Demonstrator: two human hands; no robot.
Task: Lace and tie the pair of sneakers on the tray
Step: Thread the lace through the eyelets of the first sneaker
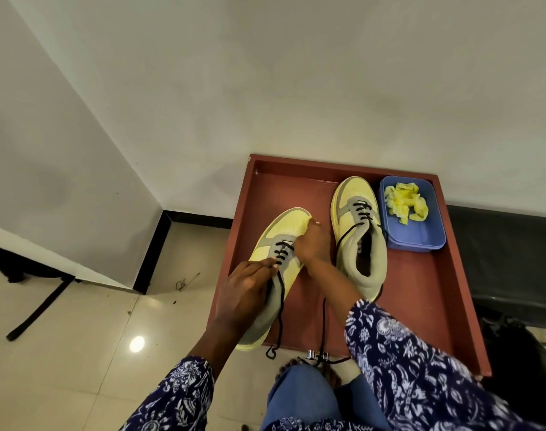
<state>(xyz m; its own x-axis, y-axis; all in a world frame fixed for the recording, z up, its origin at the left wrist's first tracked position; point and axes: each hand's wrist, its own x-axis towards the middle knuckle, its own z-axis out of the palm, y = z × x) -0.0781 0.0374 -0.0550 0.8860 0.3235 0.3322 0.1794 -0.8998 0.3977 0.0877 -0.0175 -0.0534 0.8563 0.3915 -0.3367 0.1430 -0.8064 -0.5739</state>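
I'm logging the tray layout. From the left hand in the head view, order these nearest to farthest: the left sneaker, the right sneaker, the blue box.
1. Left sneaker: the left hand is on it, at its laces.
2. Right sneaker: farther right on the tray.
3. Blue box: at the tray's far right corner, beyond the right sneaker.

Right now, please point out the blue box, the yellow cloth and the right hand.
blue box (pixel 421 241): head view, bare floor.
yellow cloth (pixel 404 203): head view, middle.
right hand (pixel 312 244): head view, back.
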